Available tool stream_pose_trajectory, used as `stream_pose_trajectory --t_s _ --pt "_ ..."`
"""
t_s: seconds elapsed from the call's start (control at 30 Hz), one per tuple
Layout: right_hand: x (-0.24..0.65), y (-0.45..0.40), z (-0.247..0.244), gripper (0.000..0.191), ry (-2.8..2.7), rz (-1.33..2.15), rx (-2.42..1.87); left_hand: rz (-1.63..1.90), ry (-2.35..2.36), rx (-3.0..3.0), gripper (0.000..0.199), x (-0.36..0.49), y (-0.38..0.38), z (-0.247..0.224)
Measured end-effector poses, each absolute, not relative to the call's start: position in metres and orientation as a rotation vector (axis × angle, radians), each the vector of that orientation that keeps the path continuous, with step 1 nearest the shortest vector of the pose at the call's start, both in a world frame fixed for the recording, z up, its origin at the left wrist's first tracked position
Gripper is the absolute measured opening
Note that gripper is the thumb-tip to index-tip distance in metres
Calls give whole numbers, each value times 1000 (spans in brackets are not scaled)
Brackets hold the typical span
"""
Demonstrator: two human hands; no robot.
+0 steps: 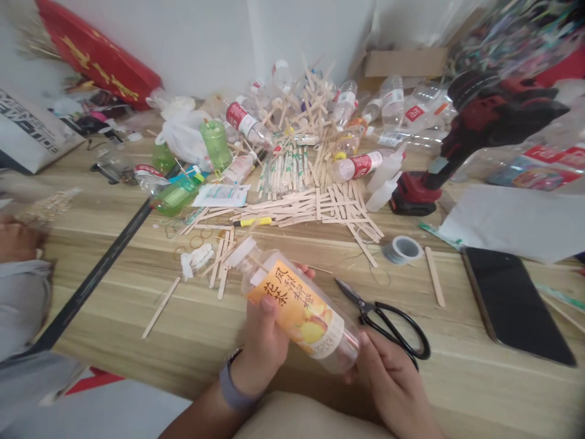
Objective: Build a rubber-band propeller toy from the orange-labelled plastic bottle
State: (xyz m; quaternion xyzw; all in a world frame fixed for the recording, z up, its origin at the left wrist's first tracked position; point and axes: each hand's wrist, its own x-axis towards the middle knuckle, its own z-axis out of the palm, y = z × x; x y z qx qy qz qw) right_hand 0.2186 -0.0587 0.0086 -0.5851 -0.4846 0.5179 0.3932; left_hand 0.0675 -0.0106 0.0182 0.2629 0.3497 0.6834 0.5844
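A clear plastic bottle (304, 311) with an orange fruit-tea label lies tilted in front of me, its neck pointing up and left. My left hand (265, 332) is wrapped round its upper half, thumb on the label. Fingers of my right hand (388, 378) pinch the bottle's base at the lower right. A thin wooden stick seems to run through the neck. Just beyond my right hand lie black-handled scissors (388, 323), blades toward the upper left. Crumpled white tissue (197, 261) and several flat wooden sticks (222, 265) lie left of the bottle neck.
Behind are piled craft sticks (301, 207), a yellow-handled tool (253, 222) and several plastic bottles (214, 143). Rightward are grey tape (403, 250), a phone (516, 305) and a red-black power tool (470, 134). At left, a black strip (105, 262) crosses the table near another person's hand (18, 241).
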Motion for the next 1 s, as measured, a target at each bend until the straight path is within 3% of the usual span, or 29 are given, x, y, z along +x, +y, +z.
stream_pose_trajectory --t_s 0.27,0.47,0.63,0.9,1.0 --pt "217 -62 3 37 -990 1403 -1443 1583 848 593 53 65 -12 13" --pt "220 -59 3 54 -1222 1452 -1425 1587 816 620 51 66 -11 17" --pt "214 -62 7 36 -966 1467 -1396 1613 833 584 52 66 -10 17" --pt "217 -58 5 48 -1216 1399 -1412 1630 818 568 51 67 -8 18" --pt "220 -58 1 35 -1260 1392 -1369 1622 852 565 51 67 -8 17"
